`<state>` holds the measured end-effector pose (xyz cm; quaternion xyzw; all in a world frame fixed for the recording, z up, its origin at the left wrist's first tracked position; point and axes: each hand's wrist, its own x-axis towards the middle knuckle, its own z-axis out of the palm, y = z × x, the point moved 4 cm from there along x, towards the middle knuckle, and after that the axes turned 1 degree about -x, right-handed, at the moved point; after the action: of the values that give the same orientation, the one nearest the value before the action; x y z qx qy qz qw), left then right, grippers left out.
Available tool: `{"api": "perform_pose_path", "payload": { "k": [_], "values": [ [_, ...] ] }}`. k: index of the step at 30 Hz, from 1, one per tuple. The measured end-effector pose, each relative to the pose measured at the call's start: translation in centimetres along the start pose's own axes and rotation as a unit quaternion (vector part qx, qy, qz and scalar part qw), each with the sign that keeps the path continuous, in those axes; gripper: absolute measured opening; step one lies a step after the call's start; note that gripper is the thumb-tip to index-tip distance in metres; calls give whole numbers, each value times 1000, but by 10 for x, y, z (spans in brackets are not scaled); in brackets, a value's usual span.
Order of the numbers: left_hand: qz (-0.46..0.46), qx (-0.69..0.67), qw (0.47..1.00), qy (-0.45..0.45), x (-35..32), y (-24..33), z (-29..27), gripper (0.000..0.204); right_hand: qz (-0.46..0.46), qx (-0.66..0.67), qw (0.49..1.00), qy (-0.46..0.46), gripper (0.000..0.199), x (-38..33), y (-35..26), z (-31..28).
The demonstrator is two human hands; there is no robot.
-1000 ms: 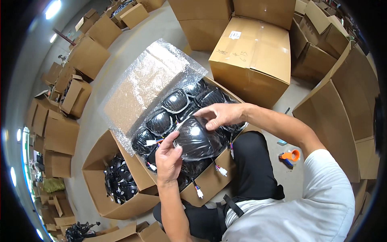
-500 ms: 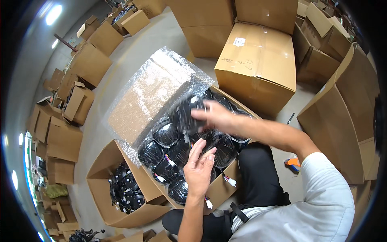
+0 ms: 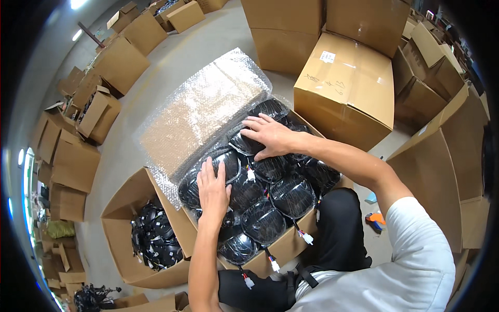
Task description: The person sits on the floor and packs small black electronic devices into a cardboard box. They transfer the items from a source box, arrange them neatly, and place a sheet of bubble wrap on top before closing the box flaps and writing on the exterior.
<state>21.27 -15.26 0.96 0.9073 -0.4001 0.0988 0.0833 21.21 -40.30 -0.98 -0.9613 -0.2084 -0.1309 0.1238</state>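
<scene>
A large carton [image 3: 287, 250] in front of me holds rows of black, rounded parts [image 3: 264, 222] wrapped in shiny clear film. Coloured wires with white plugs [image 3: 307, 238] hang from several of them over the near wall. My right hand [image 3: 271, 136] lies with spread fingers on a wrapped part in the far rows, gripping nothing. Flat and open, my left hand [image 3: 213, 191] rests over the wrapped parts at the left side. A sheet of bubble wrap [image 3: 195, 117] is folded out over the carton's far left edge.
An open carton [image 3: 119, 236] of loose black parts [image 3: 156, 236] stands left of the large one. A closed carton [image 3: 358, 78] sits at the far right. An orange-and-blue tool [image 3: 375, 221] lies on the floor by my right knee. More cartons line both sides.
The wrapped part that my right hand was moving now sits among the others, with that hand flat on top. My left hand has shifted left and down onto the parts.
</scene>
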Motion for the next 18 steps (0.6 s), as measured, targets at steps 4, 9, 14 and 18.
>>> {"api": "perform_pose_path", "payload": {
  "k": [4,9,14,18],
  "values": [
    [11,15,1000,8,15,-21,13,60,-27,-15,1000,5,76,13,-1,5],
    [-61,-34,991,116,3,-51,22,43,-92,-64,992,60,49,19,-9,7],
    [-65,40,984,162,2,-56,35,37,-117,-96,981,120,39,18,-11,11],
    [42,120,981,144,7,-29,41,32,-156,-132,974,101,41,11,-14,24]
  ]
}}
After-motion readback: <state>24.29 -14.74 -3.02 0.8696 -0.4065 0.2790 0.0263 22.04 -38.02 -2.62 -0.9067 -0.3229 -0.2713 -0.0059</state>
